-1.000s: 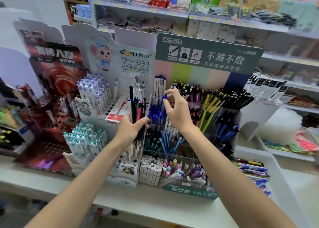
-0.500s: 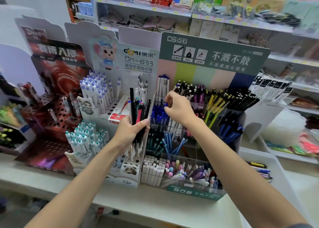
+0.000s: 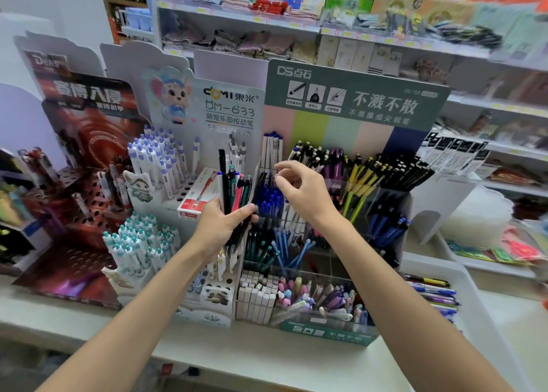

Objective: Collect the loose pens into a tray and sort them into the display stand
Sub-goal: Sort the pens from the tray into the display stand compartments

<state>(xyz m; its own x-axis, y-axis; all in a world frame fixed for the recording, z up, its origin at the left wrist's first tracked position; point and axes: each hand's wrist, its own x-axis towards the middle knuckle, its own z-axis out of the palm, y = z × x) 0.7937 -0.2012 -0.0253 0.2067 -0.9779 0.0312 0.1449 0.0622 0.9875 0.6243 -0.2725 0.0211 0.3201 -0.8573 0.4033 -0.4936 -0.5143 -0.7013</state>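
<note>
Left hand (image 3: 221, 228) grips the pen bundle (image 3: 234, 190) upright, caps toward 12. Right hand (image 3: 302, 193) hovers at its 3 o'clock over the display stand (image 3: 341, 125), loosely curled and looking empty.

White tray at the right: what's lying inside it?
Loose pens, yellow, blue and purple among them, lie heaped in the tray. The right forearm covers its near-left part; anything there is unseen.
</note>
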